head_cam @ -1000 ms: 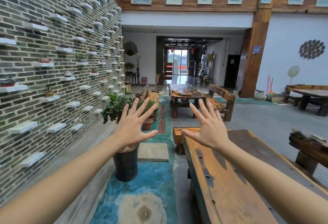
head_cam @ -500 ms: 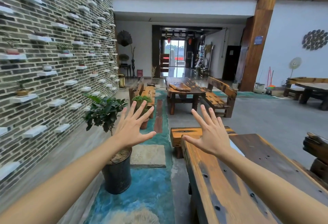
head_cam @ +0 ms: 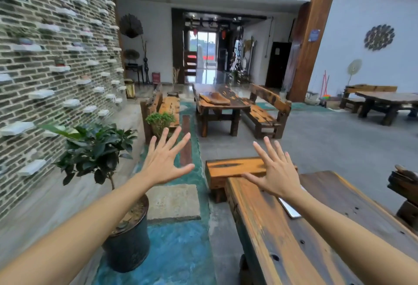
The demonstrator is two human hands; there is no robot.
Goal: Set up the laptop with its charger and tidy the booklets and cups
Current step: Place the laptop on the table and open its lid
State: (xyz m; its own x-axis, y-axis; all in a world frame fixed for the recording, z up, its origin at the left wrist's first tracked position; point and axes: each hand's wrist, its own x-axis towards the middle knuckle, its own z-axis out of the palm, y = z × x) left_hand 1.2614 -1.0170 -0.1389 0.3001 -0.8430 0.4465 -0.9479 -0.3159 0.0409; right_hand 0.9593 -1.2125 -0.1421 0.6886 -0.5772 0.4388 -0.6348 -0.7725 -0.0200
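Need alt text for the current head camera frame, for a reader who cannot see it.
Two bare hands, left hand and right hand, are held out open with fingers spread, holding nothing, above the near end of a long wooden table. A potted plant stands by the brick wall at left; a thin silvery object lies on the table under the right forearm.

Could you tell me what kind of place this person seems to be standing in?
Probably a rustic teahouse or guesthouse hall: heavy slab wooden tables with benches, a brick wall studded with small shelves holding pots, and a potted plant by the floor.

Potted plant (head_cam: 99, 149) left of the table (head_cam: 316, 228), bench (head_cam: 233, 168) at its far end.
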